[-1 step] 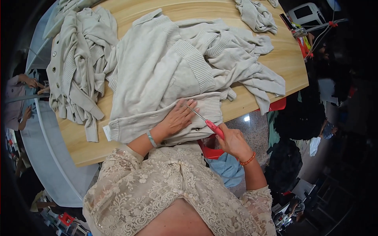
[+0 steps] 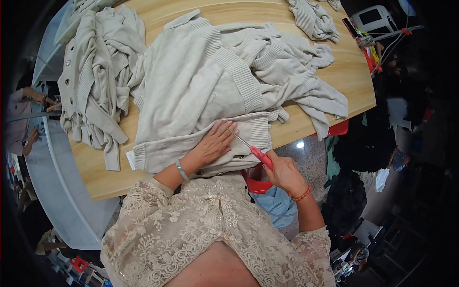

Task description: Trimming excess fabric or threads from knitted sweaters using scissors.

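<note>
A light beige knit cardigan [image 2: 186, 91] lies rumpled on the table. Near the table's front edge, its ribbed, buttoned edge is laid out crosswise, and my left hand [image 2: 214, 143] rests flat on it with the fingers stretched out. My right hand [image 2: 287, 173] is closed round the red handle of a tool with a thin metal shaft [image 2: 261, 157]. The shaft slants up and left, and its tip meets the fingertips of my left hand at the knit. Whether the tip is in the fabric I cannot tell.
More beige knitwear is heaped on the wooden table [image 2: 346, 88]: a buttoned cardigan [image 2: 88, 81] at left and a crumpled piece [image 2: 313, 19] at the far right. A red stool [image 2: 258, 185] and blue cloth [image 2: 276, 205] are below the front edge. Another person's hands [image 2: 36, 98] show at far left.
</note>
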A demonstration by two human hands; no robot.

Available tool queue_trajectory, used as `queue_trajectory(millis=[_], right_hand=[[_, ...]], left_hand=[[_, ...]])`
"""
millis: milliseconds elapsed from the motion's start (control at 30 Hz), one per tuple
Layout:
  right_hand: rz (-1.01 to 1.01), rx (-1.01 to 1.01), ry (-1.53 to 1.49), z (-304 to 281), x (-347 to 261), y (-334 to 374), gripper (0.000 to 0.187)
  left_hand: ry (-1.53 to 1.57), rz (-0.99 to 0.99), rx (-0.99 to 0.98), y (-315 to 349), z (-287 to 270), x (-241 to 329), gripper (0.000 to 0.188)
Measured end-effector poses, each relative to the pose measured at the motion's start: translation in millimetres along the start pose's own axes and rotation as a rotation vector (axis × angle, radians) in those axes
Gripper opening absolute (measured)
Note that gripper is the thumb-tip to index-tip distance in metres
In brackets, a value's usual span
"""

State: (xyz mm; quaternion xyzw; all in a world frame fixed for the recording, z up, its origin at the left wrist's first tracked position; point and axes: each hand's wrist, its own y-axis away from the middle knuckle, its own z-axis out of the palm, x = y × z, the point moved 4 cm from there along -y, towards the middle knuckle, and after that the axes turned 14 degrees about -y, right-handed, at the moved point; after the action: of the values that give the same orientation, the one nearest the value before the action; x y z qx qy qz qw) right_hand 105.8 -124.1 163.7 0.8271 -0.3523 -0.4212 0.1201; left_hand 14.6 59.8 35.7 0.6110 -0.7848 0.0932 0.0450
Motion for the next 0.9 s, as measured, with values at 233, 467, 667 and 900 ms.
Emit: queue_trajectory(millis=[233,467,667,900], right_hand=[[-0.149,-0.076,0.019,23.9,-28.3,-14.9,0.02],[-0.229,-0.168,0.002,61.7,-60.7,-38.0,0.021],[-0.354,-0.208,0.015,110.4,-99.2,-66.2,0.024],[-0.382,-0.216,-0.039,124.8,-109.3,-58.3,0.043]], left_hand=[[-0.088,-0.197,-0.059,74.8,-9.7,-26.1,0.068],[-0.179,-0.491,0.036,138.3,-16.7,-48.4,0.07],[-0.242,-0.62,0.113,195.0,-22.2,-75.5,0.061],[0.321,-1.189,0.536,292.9,-24.5,-116.4,0.051]])
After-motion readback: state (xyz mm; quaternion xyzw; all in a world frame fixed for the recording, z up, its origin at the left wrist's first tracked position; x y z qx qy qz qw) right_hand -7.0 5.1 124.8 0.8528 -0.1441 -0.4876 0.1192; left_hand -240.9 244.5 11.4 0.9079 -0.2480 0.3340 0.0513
